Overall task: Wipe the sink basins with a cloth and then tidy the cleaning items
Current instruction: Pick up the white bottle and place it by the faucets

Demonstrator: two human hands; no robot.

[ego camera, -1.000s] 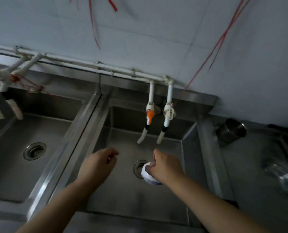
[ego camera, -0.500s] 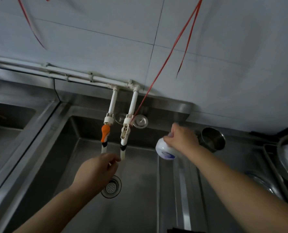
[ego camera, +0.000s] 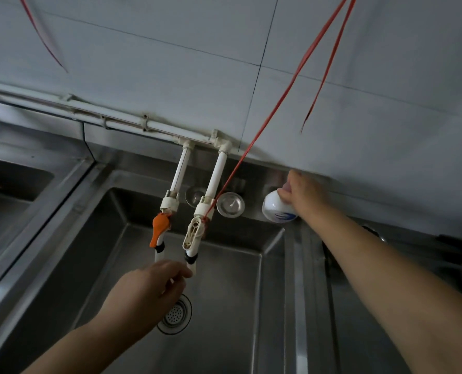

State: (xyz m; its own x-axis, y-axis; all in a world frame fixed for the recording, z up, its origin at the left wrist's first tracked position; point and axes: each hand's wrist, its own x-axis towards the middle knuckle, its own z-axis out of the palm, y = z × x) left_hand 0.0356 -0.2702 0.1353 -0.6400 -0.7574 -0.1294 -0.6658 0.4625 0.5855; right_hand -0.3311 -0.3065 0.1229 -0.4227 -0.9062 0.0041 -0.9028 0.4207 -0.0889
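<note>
Left hand hangs over the sink basin above the drain, fingers loosely curled, holding nothing visible, fingertips beside the spout tips of the two taps. Right hand reaches to the back ledge at the basin's far right corner, fingers wrapped round a white bottle, tilted, just right of a round metal strainer.

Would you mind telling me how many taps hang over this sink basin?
2: the orange-handled white tap on the left, the cream-handled white tap beside it on the right. Neither is hidden.
</note>
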